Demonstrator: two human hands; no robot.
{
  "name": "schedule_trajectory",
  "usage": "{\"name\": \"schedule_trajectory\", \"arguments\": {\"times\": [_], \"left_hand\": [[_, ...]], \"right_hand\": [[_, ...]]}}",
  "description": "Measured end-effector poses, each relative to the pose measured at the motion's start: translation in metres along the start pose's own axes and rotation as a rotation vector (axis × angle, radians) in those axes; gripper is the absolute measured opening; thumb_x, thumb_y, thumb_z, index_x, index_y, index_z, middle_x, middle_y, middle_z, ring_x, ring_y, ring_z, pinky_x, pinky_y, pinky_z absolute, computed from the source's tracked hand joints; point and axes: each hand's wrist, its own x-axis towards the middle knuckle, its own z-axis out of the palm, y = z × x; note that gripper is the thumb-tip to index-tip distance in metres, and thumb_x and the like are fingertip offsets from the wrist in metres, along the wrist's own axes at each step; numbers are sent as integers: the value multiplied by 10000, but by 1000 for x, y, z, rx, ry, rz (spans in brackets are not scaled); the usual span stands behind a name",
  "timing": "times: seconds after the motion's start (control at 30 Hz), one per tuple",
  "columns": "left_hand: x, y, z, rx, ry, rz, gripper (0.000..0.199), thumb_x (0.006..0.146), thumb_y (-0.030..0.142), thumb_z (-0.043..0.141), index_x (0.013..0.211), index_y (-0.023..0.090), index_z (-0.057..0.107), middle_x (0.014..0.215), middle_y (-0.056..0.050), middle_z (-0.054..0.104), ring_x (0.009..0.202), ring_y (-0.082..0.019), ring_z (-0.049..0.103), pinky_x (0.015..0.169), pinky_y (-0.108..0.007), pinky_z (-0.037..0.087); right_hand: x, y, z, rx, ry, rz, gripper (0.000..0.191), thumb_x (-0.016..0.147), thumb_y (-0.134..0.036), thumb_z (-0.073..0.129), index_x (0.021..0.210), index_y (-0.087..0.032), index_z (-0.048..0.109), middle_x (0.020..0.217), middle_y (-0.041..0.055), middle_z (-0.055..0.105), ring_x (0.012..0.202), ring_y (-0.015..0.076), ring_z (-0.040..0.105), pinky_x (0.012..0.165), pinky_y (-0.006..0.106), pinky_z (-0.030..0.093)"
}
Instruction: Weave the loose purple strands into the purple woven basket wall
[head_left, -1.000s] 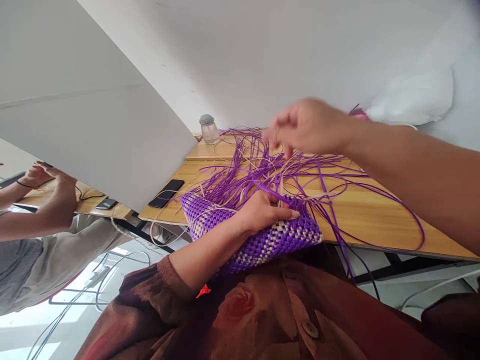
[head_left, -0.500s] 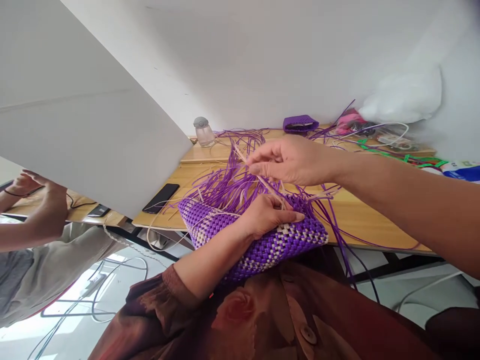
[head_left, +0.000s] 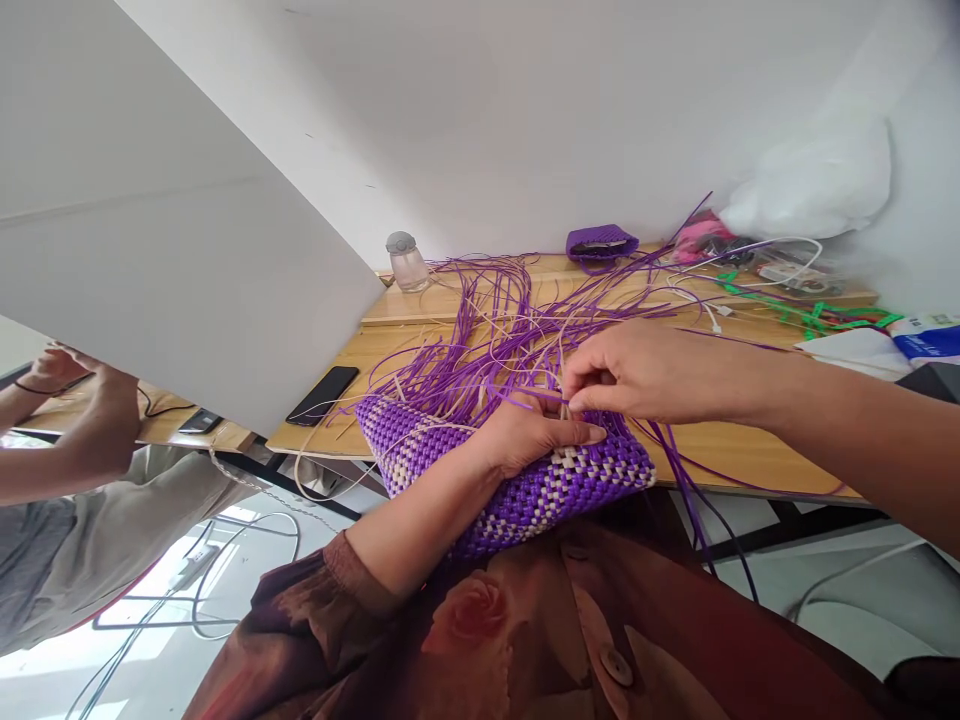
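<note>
A woven bag (head_left: 525, 500) in purple and cream lies against my lap and the table's front edge. My left hand (head_left: 536, 435) grips its upper edge, thumb on the near side and the fingers behind, partly hidden. Just right of it, my right hand (head_left: 619, 375) is closed in a pinch at the same edge, on a weaving strip that shows only in part between the fingertips. Long loose purple strips (head_left: 450, 375), with some cream ones among them, fan out from the bag's edge over the table.
A black phone (head_left: 322, 395) lies left on the table (head_left: 750, 440). Farther back stand a lidded bottle (head_left: 407, 265) and a small purple woven pouch (head_left: 600, 243). Green strips (head_left: 825, 315) and a white plastic bag (head_left: 817, 190) are right. Beyond a grey partition (head_left: 187, 220), another person's hands (head_left: 101, 400) show.
My right hand has come down and to the right, from above the strips to the bag's edge beside my left hand. Loose strips now spread farther right. My left hand has stayed put.
</note>
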Motion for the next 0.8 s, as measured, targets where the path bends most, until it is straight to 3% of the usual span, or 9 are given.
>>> {"name": "schedule_trajectory", "arguments": {"times": [0.13,0.3,0.5,0.63,0.8], "left_hand": [[0,-1,1,-3,23,8,325,541,274,915,746,109,725,703,1,671,633,-95,558,670,-269,444],[0,-6,2,-67,92,64,311,530,227,907,759,118,727,808,-37,724,756,-163,651,777,-340,528],[-7,8,-10,73,-44,103,339,582,248,904,853,130,737,879,-35,730,839,-161,653,825,-317,518],[-12,13,-18,157,-98,96,256,695,319,846,823,142,712,784,-12,683,738,-122,598,717,-261,485],[-14,5,-14,159,-4,66,323,687,403,836,775,139,673,637,37,562,547,-61,429,537,-227,360]], "right_hand": [[0,-6,5,-57,37,-153,158,793,-175,571,760,-190,725,761,27,695,709,173,589,670,300,362],[9,-12,15,61,42,-286,231,827,-105,507,795,-181,722,749,3,694,676,140,580,659,273,361],[14,4,30,174,135,-337,187,834,-142,522,793,-185,698,722,-16,680,675,132,595,666,254,373],[12,10,38,210,177,-354,171,843,-153,531,754,-184,673,670,-33,637,635,115,567,654,251,355],[13,11,43,332,220,-300,150,849,-205,580,771,-176,705,736,-12,671,695,121,592,671,244,386]]}}
